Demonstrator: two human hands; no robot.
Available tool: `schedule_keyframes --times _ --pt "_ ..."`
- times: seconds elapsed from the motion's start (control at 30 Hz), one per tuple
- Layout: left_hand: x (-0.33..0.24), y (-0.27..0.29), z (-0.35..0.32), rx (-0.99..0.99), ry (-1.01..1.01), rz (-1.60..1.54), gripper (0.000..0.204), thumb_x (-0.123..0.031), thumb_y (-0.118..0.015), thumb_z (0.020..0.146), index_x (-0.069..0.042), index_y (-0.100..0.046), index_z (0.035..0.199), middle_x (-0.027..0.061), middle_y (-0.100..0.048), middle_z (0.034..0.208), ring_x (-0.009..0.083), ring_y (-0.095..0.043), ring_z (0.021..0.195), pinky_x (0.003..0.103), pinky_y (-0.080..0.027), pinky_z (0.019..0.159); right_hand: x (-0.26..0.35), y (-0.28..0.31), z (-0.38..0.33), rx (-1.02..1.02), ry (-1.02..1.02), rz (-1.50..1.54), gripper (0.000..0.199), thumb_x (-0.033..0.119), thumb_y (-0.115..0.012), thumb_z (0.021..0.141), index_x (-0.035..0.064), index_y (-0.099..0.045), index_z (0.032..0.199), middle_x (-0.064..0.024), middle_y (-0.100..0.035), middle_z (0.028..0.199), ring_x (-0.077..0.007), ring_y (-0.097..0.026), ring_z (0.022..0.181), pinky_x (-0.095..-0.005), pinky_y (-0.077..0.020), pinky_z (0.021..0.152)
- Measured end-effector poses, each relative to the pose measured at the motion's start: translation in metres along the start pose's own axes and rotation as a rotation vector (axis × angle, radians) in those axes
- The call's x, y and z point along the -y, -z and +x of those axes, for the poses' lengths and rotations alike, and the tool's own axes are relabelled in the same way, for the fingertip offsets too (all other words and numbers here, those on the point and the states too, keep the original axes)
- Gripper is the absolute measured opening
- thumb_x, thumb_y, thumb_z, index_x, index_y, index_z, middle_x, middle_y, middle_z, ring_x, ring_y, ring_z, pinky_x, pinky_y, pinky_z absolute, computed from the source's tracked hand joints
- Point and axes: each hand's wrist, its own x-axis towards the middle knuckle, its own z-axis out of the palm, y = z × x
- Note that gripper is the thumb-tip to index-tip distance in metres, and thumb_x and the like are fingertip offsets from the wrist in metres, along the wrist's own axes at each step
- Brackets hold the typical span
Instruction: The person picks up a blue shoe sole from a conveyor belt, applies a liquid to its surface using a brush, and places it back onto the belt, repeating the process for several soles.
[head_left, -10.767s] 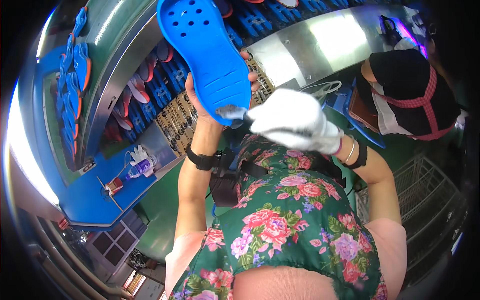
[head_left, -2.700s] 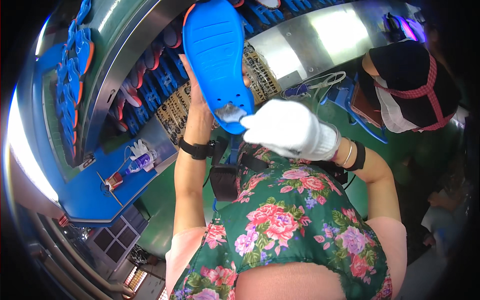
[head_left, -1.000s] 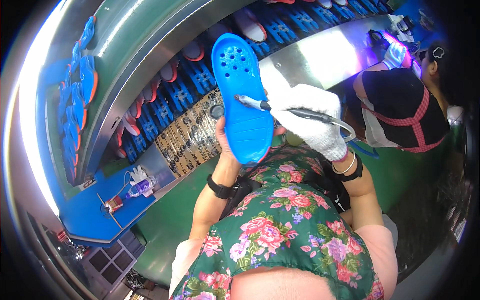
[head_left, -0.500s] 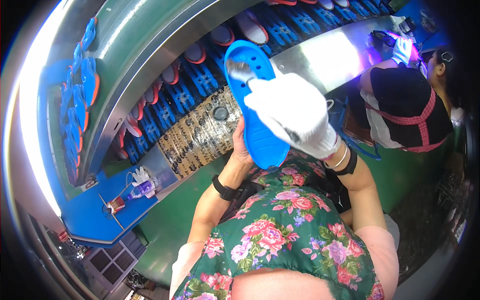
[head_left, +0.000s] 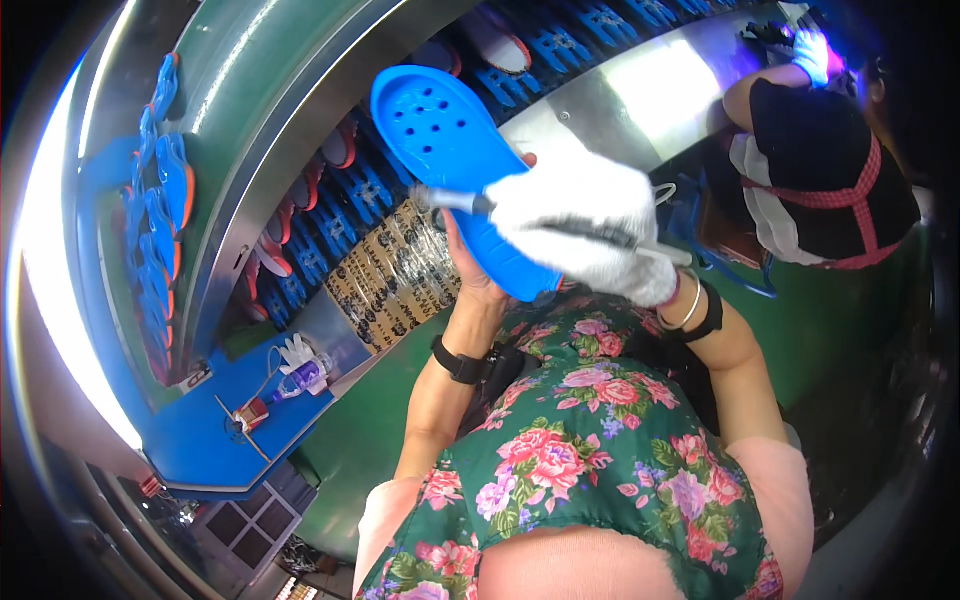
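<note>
A blue shoe sole (head_left: 445,140) with a row of small holes near its toe is held up in front of me, toe pointing away and to the left. My left hand (head_left: 468,265) is bare and closed around the sole's middle from beneath. In a white knit glove, my right hand (head_left: 585,225) grips a brush (head_left: 460,200) with a pale handle. The brush head is blurred and lies across the sole's left edge at its narrow part. Whether its bristles touch the sole I cannot tell.
Behind the sole, a curved line carries several blue soles (head_left: 560,45) and red-edged uppers (head_left: 500,45). Taped cardboard (head_left: 395,285) covers a metal ledge. At left are a rack of blue soles (head_left: 175,180) and a blue shelf (head_left: 205,450) with a purple bottle (head_left: 303,378). A co-worker (head_left: 815,160) is at right.
The sole has shifted left and tilted, showing more of its holed toe. The brush has moved from the toe down toward the left edge of the middle. The co-worker has leaned farther forward.
</note>
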Motion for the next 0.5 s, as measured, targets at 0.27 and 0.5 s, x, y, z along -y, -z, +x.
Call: schedule_keyframes --times 0.27,0.5 --pt "-0.003 0.0 0.012 -0.082 -0.024 0.287 0.103 -0.08 -0.056 0.087 -0.019 -0.022 0.164 0.0109 -0.039 0.162 0.0542 -0.041 0.14 0.069 -0.033 0.117 0.008 -0.013 -0.018 -0.016 0.09 -0.113 0.028 0.004 -0.082 0.078 0.011 -0.081 0.104 -0.0096 -0.078 0.105 -0.024 -0.075 0.097 -0.0358 -0.0588 0.085" --pt "0.002 -0.018 0.024 -0.209 -0.129 0.465 0.106 -0.074 -0.068 0.083 -0.011 -0.032 0.16 0.0213 -0.057 0.141 0.0413 -0.051 0.135 0.064 -0.043 0.111 0.01 -0.004 -0.016 -0.019 0.155 -0.228 0.025 0.004 -0.077 0.084 0.0074 -0.078 0.109 -0.0116 -0.077 0.106 -0.0268 -0.072 0.1 -0.0383 -0.0577 0.088"
